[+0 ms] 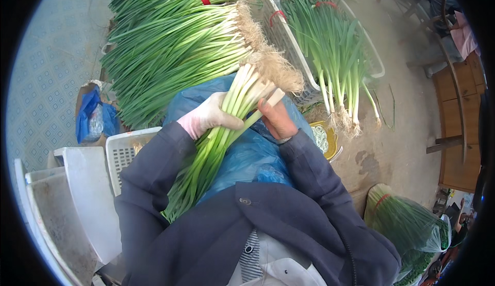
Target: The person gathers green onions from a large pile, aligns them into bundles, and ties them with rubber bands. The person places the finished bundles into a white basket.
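Observation:
My left hand (217,115), in a white glove with a pink cuff, is closed around a bunch of green onions (216,144). The bunch slants across my lap, white ends up and away from me, leaves under my left forearm. At the right of the bunch my right hand (278,120) is closed, thumb up, on the thick pale end of one green onion stalk (274,99). Most of its fingers are hidden from view. Blue plastic (252,157) covers my lap. Just beyond my hands lies a big pile of green onions (180,54) with shaggy roots (278,69) pointing right.
A white crate (304,61) at far right holds more green onions (330,43), roots hanging over its near edge. Beside my right wrist is a yellow basket (331,149) of pale loops. White bins (90,193) stand at left. A bagged green bundle (407,219) lies lower right.

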### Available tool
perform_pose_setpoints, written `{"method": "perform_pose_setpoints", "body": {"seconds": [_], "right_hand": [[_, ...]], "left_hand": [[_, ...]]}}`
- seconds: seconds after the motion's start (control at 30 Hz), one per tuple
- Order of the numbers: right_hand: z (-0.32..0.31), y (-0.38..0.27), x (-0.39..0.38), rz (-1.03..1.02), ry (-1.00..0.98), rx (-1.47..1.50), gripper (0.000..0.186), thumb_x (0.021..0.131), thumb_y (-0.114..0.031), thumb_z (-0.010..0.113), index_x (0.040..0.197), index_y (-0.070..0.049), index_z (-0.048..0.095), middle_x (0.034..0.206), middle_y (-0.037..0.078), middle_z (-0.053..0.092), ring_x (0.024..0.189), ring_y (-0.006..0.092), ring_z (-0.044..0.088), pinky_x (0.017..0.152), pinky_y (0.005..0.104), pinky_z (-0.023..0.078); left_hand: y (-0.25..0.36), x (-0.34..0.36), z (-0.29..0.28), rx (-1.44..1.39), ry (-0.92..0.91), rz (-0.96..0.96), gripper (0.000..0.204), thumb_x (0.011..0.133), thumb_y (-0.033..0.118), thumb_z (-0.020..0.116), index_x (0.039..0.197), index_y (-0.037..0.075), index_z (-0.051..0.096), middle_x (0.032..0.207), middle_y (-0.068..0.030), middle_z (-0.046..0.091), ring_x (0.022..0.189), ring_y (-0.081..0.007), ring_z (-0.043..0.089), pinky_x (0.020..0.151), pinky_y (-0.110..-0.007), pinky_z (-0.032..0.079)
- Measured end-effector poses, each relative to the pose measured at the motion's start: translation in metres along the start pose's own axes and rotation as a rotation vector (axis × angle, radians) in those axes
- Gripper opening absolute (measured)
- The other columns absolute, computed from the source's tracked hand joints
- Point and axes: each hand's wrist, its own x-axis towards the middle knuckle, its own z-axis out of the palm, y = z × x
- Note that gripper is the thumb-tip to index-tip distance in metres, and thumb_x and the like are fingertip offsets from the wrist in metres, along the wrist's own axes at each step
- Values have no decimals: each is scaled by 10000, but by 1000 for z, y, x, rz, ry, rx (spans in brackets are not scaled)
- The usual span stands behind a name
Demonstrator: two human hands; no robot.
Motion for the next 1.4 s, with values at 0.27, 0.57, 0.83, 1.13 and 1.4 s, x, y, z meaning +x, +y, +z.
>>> {"method": "perform_pose_setpoints", "body": {"seconds": [0.27, 0.57, 0.83, 1.13, 1.4], "right_hand": [[9, 6, 18, -21, 30, -30, 768, 882, -519, 694, 1375, 9, 433, 1247, 118, 565, 1149, 182, 542, 966, 333, 455], [-12, -3, 0, -15, -195, 203, 754, 913, -421, 685, 1458, -16, 357, 1416, 135, 476, 1327, 219, 425, 1116, 363, 343], [-4, 13, -2, 23, -94, 121, 672, 865, -310, 778, 1373, -5, 461, 1293, 90, 585, 1152, 172, 569, 1000, 331, 458], [-42, 8, -24, 158, 170, 6, 604, 914, -225, 706, 1392, 30, 439, 1220, 103, 626, 1092, 165, 603, 913, 319, 496], [-183, 63, -135, 293, 727, -268, 165, 886, -88, 682, 1025, -1, 659, 855, 68, 693, 698, 120, 661, 567, 249, 518]], "left_hand": [[4, 1, 13, -55, 6, -11, 503, 680, 82, 786, 1143, -18, 616, 962, -99, 677, 846, -190, 674, 791, -323, 555], [10, -6, 1, -93, 31, -30, 478, 660, 112, 788, 1094, -14, 632, 887, -99, 675, 767, -184, 662, 722, -316, 542], [19, -11, 17, -89, -74, -96, 432, 664, 42, 797, 1065, -11, 644, 917, -82, 697, 850, -168, 676, 789, -303, 546], [-13, 37, 23, 243, 145, -132, 439, 684, 46, 772, 1096, -7, 632, 998, -65, 692, 884, -138, 648, 814, -292, 519], [-41, 50, 33, 651, 293, -132, 539, 649, 125, 789, 1138, -8, 604, 1012, -129, 699, 922, -209, 672, 868, -313, 514]]}}
